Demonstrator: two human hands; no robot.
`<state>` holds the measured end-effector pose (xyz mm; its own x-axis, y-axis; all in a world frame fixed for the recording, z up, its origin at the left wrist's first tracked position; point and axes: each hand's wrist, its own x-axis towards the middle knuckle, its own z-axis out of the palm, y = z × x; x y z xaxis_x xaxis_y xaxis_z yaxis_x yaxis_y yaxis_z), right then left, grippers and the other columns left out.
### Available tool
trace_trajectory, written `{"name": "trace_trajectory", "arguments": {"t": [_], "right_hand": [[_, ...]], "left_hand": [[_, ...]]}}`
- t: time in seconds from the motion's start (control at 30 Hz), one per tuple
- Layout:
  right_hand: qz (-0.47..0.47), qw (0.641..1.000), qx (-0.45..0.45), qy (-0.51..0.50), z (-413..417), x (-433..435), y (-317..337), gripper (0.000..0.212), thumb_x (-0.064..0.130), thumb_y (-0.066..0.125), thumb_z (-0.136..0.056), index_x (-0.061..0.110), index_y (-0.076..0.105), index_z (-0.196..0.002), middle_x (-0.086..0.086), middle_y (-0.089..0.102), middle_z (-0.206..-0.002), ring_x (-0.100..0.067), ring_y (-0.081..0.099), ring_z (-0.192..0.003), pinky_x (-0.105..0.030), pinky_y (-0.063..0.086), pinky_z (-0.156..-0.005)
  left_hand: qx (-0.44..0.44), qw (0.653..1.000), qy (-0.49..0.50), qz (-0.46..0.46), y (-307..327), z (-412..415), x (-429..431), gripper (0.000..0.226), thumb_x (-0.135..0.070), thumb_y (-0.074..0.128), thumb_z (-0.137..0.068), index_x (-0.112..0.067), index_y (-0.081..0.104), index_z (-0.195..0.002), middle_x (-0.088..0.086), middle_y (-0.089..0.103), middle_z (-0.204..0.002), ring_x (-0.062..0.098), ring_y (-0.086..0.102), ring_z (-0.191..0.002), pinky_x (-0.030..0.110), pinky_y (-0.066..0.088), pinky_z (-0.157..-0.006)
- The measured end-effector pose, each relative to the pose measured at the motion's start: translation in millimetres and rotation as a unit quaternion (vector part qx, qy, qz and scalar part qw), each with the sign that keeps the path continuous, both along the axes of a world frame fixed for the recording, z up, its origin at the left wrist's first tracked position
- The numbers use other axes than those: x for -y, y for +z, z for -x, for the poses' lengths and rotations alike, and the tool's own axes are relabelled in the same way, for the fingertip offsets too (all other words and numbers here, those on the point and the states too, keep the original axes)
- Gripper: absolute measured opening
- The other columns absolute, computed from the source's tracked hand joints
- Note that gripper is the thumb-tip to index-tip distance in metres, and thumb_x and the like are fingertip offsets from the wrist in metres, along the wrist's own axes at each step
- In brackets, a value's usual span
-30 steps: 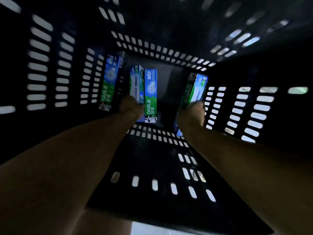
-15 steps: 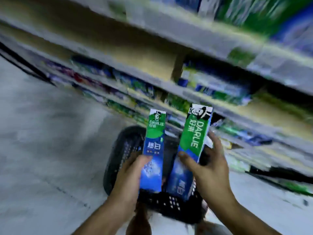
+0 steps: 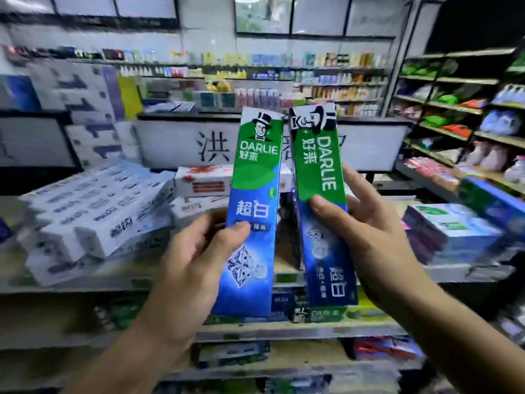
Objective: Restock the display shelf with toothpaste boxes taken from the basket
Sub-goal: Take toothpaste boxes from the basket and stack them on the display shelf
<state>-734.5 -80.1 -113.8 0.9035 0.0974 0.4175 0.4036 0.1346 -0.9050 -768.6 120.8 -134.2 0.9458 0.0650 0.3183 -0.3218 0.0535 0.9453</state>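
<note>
- Left hand (image 3: 196, 265) pinches the left toothpaste box (image 3: 255, 194): thumb on the front face, fingers curled behind. The grip is low on the box, so the top end is free to go in first.
- Right hand (image 3: 369, 237) pinches the right toothpaste box (image 3: 321, 180) the same way, thumb on the front and fingers wrapped behind, with one finger showing past the right edge.
- Both boxes are held upright in the air, near the camera, in front of the display shelf (image 3: 71, 287). Neither touches the shelf.
- The left box stands straight. The right one tilts a little left, so the tops are just beside each other; contact is unclear.
- One box per hand, printed faces toward the person, probably to check label orientation before placing.
- On the shelf, white boxes (image 3: 99, 211) are stacked at the left and blue-green boxes (image 3: 449, 231) at the right. The gap between them, behind the held boxes, looks like the likely slot.
- Basket not in view.
- Stage: carrying is done, placing not yet.
</note>
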Motion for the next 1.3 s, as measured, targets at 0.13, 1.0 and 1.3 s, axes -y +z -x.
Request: {"name": "trace_trajectory", "arguments": {"t": [0.13,1.0,1.3], "right_hand": [[-0.008,0.999,0.017,-0.046,-7.4,43.3,47.0,0.051,0.023,0.064,-0.091,0.018,0.051,-0.140,-0.004,0.074,-0.112,-0.020,0.071,-0.103,-0.028,0.057,-0.081],[0.385,0.917,-0.096,-0.041,-268.8,178.7,58.8,0.045,0.025,0.071,-0.090,0.030,0.058,-0.132,-0.005,0.068,-0.094,-0.018,0.063,-0.070,-0.028,0.050,-0.065],[0.408,0.908,-0.085,-0.052,-290.6,186.5,58.1,0.040,0.028,0.073,-0.088,0.031,0.061,-0.126,-0.007,0.069,-0.098,-0.020,0.062,-0.074,-0.032,0.049,-0.069]], "left_hand": [[0.038,0.996,-0.077,0.007,51.7,-37.5,48.3,0.025,-0.045,0.071,-0.075,-0.032,0.076,-0.095,0.005,0.077,-0.098,0.023,0.074,-0.090,0.035,0.061,-0.072],[-0.102,0.991,0.023,0.086,54.6,-219.9,156.0,0.056,0.003,0.068,-0.086,-0.020,0.047,-0.133,0.009,0.072,-0.103,0.027,0.070,-0.088,0.051,0.058,-0.085],[-0.011,0.917,0.058,-0.394,46.3,-251.5,162.9,0.062,-0.041,0.047,-0.101,-0.029,0.020,-0.155,-0.002,0.045,-0.139,0.017,0.046,-0.121,0.029,0.036,-0.097]]}}
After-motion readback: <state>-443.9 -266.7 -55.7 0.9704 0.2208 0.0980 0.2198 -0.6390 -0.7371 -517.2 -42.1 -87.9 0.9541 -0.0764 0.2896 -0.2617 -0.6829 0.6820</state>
